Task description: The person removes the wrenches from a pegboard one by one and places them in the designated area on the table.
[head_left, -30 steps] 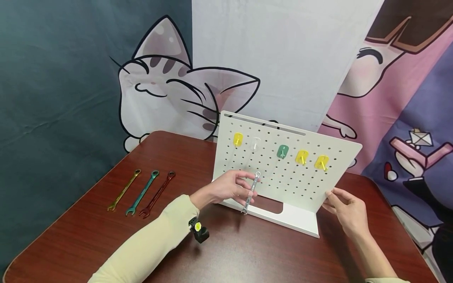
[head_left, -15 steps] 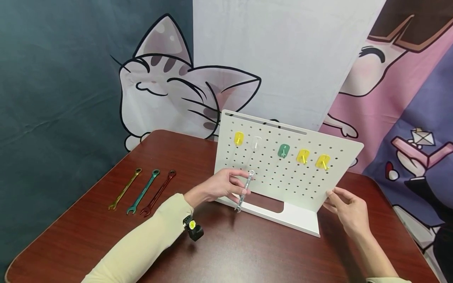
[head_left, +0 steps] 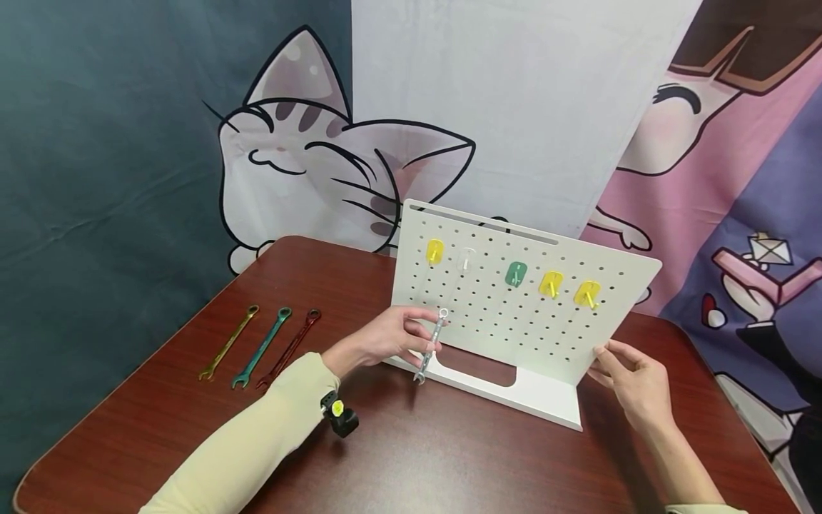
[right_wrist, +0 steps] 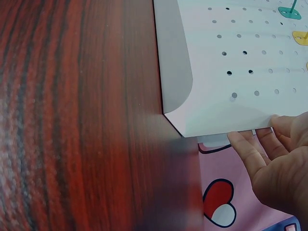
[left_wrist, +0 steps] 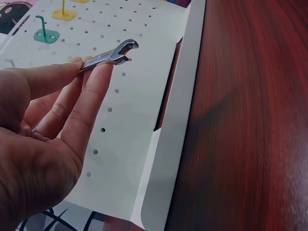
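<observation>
My left hand [head_left: 392,335] pinches a silver combination wrench [head_left: 432,346] between thumb and fingers, in front of the pegboard's lower left part. The wrench slants, ring end up and open end down; in the left wrist view its open end [left_wrist: 126,50] sticks out past the fingertips. My right hand [head_left: 636,385] grips the right edge of the white pegboard [head_left: 539,335], thumb on the front face and fingers partly hidden behind. Along the board's upper part hang a yellow hook [head_left: 434,251], a clear hook [head_left: 467,260], a green hook [head_left: 516,274] and two more yellow hooks [head_left: 587,294].
A gold wrench [head_left: 228,344], a teal wrench [head_left: 262,348] and a red wrench [head_left: 295,343] lie side by side on the brown table [head_left: 437,457], left of the board. My left sleeve partly covers the red one's lower end. A cartoon-printed cloth [head_left: 160,128] hangs behind the table.
My left hand has moved left with the silver wrench, away from the middle of the pegboard. The right hand stays on the board's edge.
</observation>
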The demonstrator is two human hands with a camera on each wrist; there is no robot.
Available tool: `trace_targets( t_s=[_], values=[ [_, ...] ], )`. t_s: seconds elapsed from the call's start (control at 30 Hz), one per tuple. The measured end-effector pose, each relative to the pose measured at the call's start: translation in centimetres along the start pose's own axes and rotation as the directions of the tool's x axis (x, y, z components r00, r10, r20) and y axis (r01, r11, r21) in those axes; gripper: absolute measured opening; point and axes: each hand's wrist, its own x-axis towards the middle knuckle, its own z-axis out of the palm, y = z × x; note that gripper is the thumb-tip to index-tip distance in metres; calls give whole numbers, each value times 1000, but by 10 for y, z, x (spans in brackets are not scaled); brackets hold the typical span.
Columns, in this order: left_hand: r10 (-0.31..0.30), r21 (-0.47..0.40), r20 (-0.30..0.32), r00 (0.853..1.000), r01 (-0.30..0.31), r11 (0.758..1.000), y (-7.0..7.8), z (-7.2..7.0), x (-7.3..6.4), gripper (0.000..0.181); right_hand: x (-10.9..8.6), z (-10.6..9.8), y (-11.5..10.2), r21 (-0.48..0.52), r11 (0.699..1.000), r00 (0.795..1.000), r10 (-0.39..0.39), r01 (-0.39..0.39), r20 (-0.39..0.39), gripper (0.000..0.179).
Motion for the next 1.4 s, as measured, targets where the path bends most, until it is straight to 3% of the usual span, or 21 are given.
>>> trace_targets(
  t_s=[0.4, 0.77, 1.4],
  values=[
    [-2, 7, -56, 998, 2, 1000, -8, -14, -7, 52, 1, -1, 2, -19, 1000, 1000, 12, -12, 1, 19],
    [-16, 17, -105, 994, 18, 1000, -10, -25, -16, 48, 0, -1, 1, 24, 1000, 1000, -1, 1, 7, 9],
    [-32, 57, -160, 987, 42, 998, -18, -49, -33, 52, -1, 0, -1, 29, 999, 1000, -16, 15, 14, 10]
  ],
)
